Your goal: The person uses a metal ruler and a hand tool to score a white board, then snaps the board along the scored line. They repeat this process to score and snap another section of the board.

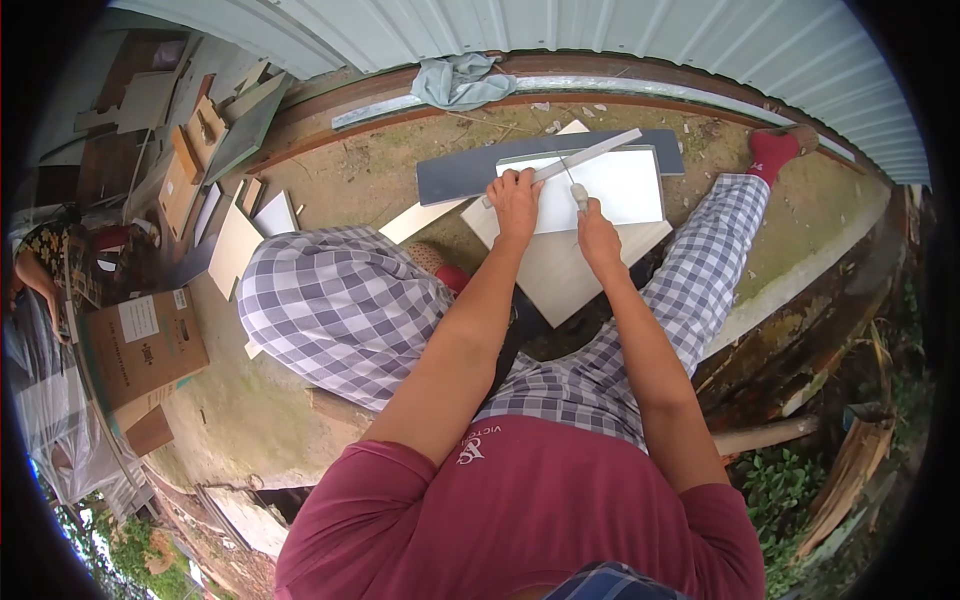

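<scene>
A white rectangular panel (610,190) lies in front of me, over a dark grey board (450,178) and a pale wooden board (570,270). Across its upper part runs a long straight metal bar (600,148), slanting up to the right. My left hand (515,203) is closed at the bar's lower left end, pressing it on the panel. My right hand (598,238) grips a small tool (579,195) with a pale handle, its thin tip pointing up at the bar's edge.
A cardboard box (145,345) and wood offcuts (235,235) lie to the left. Another person's arm (38,280) shows at the far left. A grey cloth (460,82) hangs by the corrugated metal wall (640,25). My checkered legs flank the boards.
</scene>
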`<act>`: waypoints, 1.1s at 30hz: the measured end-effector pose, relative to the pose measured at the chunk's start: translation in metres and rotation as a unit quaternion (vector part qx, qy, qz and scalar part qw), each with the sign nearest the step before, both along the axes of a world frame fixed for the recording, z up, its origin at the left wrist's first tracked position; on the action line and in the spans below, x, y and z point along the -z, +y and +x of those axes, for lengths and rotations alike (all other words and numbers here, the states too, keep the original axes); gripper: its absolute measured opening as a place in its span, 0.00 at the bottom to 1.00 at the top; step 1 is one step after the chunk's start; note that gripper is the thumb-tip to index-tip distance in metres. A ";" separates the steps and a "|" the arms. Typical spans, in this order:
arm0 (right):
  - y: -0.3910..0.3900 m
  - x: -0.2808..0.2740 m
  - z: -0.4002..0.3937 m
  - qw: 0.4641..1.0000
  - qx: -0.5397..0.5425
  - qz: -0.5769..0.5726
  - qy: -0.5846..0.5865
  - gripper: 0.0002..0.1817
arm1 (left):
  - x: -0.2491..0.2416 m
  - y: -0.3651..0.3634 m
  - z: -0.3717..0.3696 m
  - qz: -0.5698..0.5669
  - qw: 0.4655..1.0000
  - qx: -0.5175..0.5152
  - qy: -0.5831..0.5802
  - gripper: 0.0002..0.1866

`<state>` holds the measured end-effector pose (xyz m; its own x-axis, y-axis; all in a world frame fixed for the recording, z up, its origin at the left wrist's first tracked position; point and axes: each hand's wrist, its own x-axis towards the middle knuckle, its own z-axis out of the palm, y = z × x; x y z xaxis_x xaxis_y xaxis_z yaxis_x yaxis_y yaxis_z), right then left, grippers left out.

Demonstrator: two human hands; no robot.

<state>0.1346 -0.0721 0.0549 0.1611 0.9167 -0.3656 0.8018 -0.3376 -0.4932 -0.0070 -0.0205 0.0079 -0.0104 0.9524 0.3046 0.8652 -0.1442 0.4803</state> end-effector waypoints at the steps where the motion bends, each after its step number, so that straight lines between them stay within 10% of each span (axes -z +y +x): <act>1: -0.006 0.000 0.000 1.000 0.006 0.008 0.005 0.15 | 0.001 0.000 0.000 0.005 1.000 0.001 -0.008 0.13; 33: -0.063 0.005 0.004 1.000 0.016 -0.003 -0.016 0.17 | 0.000 -0.002 -0.003 0.003 0.999 -0.010 -0.031 0.11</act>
